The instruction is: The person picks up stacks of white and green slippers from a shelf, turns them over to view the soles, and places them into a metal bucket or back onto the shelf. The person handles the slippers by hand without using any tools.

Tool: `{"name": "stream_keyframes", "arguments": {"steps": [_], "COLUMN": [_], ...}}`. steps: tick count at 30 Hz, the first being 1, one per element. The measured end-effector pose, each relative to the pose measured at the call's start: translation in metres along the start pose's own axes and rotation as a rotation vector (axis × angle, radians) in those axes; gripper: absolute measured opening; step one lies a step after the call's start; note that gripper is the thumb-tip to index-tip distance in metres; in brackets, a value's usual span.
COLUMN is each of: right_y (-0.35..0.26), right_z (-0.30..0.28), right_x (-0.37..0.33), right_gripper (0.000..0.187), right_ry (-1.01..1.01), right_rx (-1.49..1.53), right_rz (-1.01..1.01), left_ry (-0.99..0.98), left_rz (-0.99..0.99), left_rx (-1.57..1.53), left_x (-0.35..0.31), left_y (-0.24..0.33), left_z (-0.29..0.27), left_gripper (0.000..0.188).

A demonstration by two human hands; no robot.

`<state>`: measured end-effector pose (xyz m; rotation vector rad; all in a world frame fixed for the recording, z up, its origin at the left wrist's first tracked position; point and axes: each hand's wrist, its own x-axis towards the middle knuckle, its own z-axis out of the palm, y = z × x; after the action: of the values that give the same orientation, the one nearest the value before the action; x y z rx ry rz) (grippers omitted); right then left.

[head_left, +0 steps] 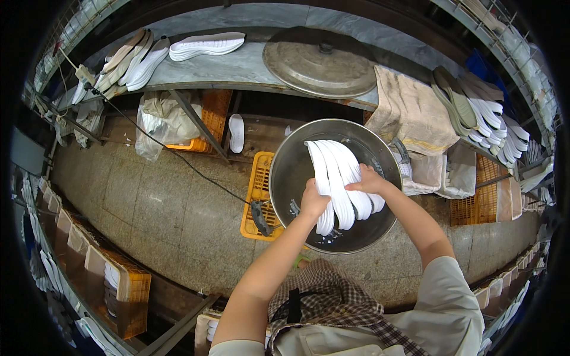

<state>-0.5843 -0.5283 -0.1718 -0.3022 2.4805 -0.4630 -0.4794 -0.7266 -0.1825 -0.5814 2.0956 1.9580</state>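
Note:
Between my two hands is a stack of several white shoe soles (334, 172), fanned side by side over a large round metal pot (285, 160). My left hand (313, 200) is closed on the left side of the stack. On the right side, my right hand (368, 180) grips the soles, its thumb lying across them. Water with some bubbles shows in the pot around the soles. Whether the lower ends of the soles touch the water, I cannot tell. A black handle with a cord (260, 218) is at the pot's left rim.
The pot stands by an orange plastic crate (252, 221). On the bench behind lie a round metal lid (320, 62), a white sole (206, 46) and a beige cloth (409, 110). More soles (487, 115) are piled at right. A black cord (172, 152) crosses above the floor at left.

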Motion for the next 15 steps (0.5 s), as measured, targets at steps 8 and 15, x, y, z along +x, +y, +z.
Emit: {"name": "stream_keyframes", "arguments": {"steps": [8,15], "right_y": [-0.006,-0.013], "right_z": [0.0,-0.018], "right_x": [-0.005,-0.026], "right_gripper": [0.104,0.102], "right_ry": [0.035,0.062], "right_rx": [-0.043,0.158], "right_rz": [0.011,-0.035], "left_ry": [0.027,-0.138], "left_rz": [-0.008,-0.045], "left_rx": [-0.008,-0.384], "left_x": [0.004,-0.018], "left_y": [-0.01,0.03], "left_z": [0.005,-0.008], "left_gripper": [0.063,0.064]}}
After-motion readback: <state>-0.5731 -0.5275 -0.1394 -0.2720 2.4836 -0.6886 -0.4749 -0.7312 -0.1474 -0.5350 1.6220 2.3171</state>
